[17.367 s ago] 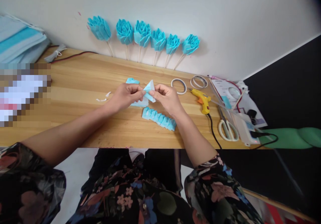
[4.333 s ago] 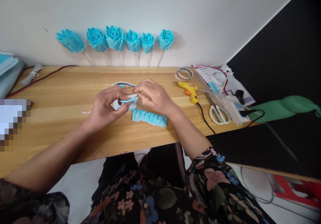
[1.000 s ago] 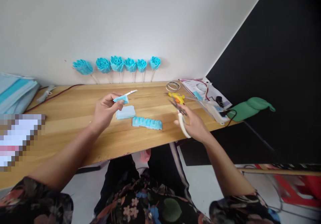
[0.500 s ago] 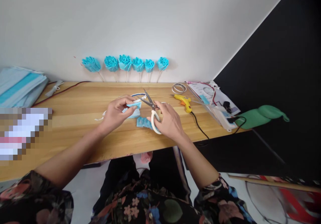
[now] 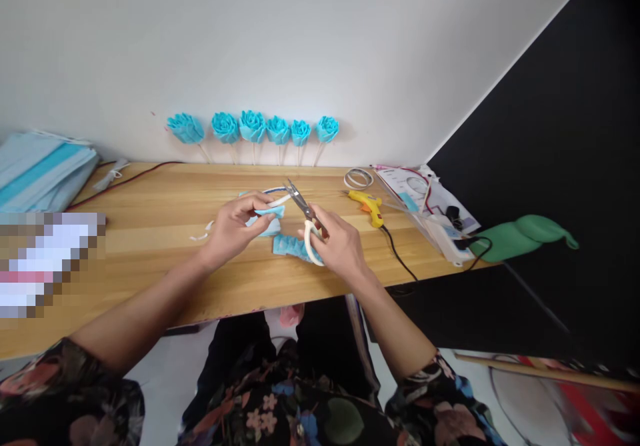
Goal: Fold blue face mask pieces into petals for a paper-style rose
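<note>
your left hand (image 5: 231, 227) pinched one folded blue paper piece (image 5: 271, 211); your right hand (image 5: 336, 247) gripped one pair of white-handled steel scissors (image 5: 304, 215), blades together; six paper roses (image 5: 253, 126) lined the table's (image 5: 150, 213) far edge.

Bare wooden table (image 5: 150, 219) lies open to the left of the left hand (image 5: 231, 227), broken only by small white scraps (image 5: 200, 235) near the wrist. Behind the hands a clear strip of wood runs to the row of blue paper roses (image 5: 253, 127) leaning on the wall. The right hand (image 5: 334, 246) with its scissors (image 5: 302, 207) sits over a folded blue strip (image 5: 293, 247). Rightward the passage narrows: a yellow glue gun (image 5: 367, 205) and its black cord (image 5: 397, 254), tape rings (image 5: 358, 179) and a cluttered tray (image 5: 425, 203) crowd that end. A stack of blue masks (image 5: 43, 173) blocks the far left corner.
</note>
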Action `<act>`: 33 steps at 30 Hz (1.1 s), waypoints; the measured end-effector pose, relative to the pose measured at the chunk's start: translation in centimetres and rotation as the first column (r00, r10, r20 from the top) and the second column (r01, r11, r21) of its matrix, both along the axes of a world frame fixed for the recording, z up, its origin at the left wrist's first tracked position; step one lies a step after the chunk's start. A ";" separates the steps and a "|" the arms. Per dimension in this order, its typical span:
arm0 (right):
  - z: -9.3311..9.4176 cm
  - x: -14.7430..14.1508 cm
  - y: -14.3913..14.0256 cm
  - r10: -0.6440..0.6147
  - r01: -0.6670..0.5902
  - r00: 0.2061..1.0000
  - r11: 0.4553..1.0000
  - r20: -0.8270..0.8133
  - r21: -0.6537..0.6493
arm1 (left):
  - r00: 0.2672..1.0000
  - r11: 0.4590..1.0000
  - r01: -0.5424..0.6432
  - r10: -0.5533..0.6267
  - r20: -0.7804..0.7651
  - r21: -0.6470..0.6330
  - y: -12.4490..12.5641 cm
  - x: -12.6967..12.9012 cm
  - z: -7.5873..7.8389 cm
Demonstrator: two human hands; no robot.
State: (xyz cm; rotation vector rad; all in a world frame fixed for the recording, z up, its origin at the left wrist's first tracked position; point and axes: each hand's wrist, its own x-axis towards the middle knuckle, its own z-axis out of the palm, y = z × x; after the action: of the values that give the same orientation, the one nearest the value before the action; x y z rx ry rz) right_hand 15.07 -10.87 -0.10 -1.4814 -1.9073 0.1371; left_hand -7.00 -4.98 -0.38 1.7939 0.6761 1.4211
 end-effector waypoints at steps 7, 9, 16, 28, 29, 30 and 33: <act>0.0 0.2 -0.1 0.073 -0.097 0.931 0.994 -0.359 -0.051 | 0.990 0.991 -0.080 0.092 -0.108 0.111 0.6 -0.2 -0.8; 0.3 0.6 0.0 0.077 -0.124 0.882 0.990 -0.464 -0.070 | 0.986 0.986 -0.096 0.114 -0.126 0.140 0.7 -0.2 -0.8; 1.0 1.1 1.5 0.013 -0.063 0.826 0.996 -0.563 -0.069 | 0.967 0.952 -0.012 0.088 -0.237 0.304 -0.2 -0.1 -0.1; -0.1 1.9 0.6 -0.019 -0.066 0.866 0.986 -0.500 -0.151 | 0.950 0.940 -0.082 0.175 -0.260 0.331 -0.6 -0.5 0.2; -0.2 1.8 0.7 -0.015 -0.115 0.809 0.977 -0.588 -0.182 | 0.951 0.940 -0.082 0.174 -0.256 0.332 -0.6 -0.4 0.2; -0.2 1.7 0.8 -0.014 -0.159 0.748 0.967 -0.664 -0.199 | 0.952 0.937 -0.074 0.169 -0.256 0.341 -0.7 -0.4 0.2; 0.5 0.9 1.2 -0.011 -0.240 0.635 0.948 -0.772 -0.211 | 0.952 0.906 0.003 0.128 -0.280 0.423 -0.8 -0.4 0.4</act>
State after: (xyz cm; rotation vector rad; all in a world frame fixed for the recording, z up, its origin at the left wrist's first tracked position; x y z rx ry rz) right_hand 16.00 -9.72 0.38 -1.1747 -1.2784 1.0030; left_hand -7.36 -5.81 0.07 2.3829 0.6165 1.4258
